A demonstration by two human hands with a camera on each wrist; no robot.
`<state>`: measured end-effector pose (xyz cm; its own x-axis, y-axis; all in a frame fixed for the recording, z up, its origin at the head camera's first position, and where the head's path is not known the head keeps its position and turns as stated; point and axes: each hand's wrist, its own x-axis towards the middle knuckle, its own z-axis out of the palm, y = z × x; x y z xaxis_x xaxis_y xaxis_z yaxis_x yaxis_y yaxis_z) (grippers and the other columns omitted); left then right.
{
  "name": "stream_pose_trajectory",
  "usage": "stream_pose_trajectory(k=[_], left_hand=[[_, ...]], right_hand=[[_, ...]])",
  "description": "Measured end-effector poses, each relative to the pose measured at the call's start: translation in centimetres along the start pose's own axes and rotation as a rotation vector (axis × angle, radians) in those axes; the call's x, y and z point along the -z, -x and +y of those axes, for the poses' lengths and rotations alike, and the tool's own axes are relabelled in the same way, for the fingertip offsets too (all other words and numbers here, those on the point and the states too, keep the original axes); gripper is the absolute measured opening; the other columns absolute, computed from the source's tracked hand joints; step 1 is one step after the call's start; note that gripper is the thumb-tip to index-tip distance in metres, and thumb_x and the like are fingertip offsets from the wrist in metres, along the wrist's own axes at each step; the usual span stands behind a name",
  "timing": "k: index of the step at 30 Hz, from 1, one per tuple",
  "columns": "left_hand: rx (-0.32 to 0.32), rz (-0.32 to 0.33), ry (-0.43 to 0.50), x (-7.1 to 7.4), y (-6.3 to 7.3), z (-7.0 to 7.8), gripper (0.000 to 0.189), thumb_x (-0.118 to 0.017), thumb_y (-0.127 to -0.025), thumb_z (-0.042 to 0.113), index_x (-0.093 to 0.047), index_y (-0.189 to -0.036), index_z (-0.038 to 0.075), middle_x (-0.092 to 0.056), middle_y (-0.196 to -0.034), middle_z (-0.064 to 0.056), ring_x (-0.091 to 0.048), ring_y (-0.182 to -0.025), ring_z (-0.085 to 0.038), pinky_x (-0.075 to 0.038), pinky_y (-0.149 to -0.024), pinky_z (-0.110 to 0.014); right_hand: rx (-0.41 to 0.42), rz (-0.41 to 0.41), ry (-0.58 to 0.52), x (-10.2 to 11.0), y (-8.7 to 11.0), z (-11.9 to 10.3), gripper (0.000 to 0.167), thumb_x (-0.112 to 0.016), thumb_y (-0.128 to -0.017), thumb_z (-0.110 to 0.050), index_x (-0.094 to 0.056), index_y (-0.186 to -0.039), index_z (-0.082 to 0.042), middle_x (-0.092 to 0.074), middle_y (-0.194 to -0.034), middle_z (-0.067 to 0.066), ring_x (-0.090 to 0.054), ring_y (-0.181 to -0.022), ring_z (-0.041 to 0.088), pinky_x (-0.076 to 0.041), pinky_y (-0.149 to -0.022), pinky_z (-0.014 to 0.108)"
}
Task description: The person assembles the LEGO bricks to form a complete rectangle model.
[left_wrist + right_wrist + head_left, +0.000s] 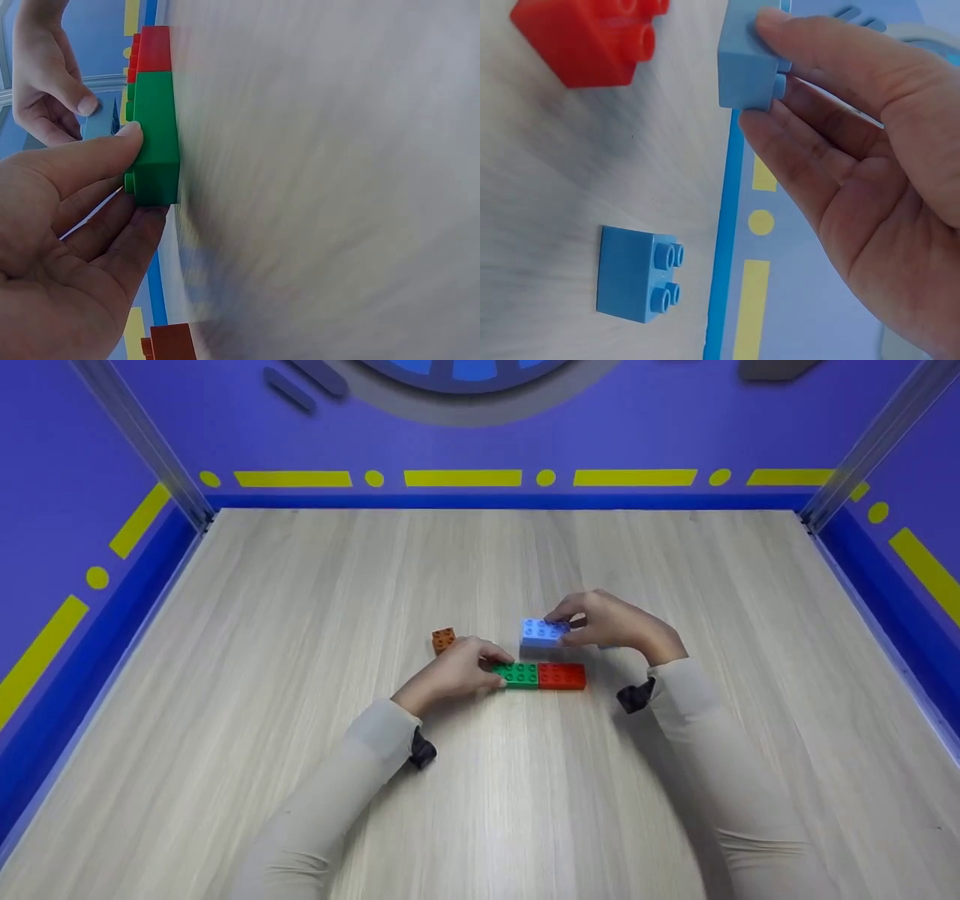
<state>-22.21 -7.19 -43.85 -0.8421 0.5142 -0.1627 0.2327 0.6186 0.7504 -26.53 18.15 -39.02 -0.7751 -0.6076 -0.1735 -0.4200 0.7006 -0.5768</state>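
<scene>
My left hand (465,667) pinches the left end of a green toy brick (522,676), thumb on the near side and fingers on the far side. End to end with it, on its right, lies a red toy brick (562,676), the two forming one straight row on the table. Just behind that row, my right hand (611,622) grips a light blue toy brick (541,633) by its right end, studs up. The right wrist view shows this blue brick (746,64) between thumb and fingers, raised off the tabletop.
A small orange-brown brick (443,639) sits behind the left hand. In the right wrist view a smaller blue brick (634,274) stands on the table, mostly hidden by the right hand in the head view. Blue-purple panels (480,450) wall the wooden table (315,585).
</scene>
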Motion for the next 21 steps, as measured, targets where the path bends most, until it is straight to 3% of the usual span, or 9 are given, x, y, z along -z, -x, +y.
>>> stream_pose_trajectory(k=[21], left_hand=[[0.022,0.019,-0.010,0.0,-0.1,0.2,0.032,-0.074,-0.083,0.011,-0.072,-0.115,0.010,-0.069,-0.118,-0.005,-0.060,-0.112,-0.019,-0.048,-0.096,-0.035]], right_hand=[[0.073,-0.036,-0.023,-1.1,1.2,-0.1,0.033,-0.070,-0.084,-0.008,-0.069,-0.118,-0.005,-0.067,-0.118,0.012,-0.064,-0.108,0.027,-0.052,-0.092,0.042]])
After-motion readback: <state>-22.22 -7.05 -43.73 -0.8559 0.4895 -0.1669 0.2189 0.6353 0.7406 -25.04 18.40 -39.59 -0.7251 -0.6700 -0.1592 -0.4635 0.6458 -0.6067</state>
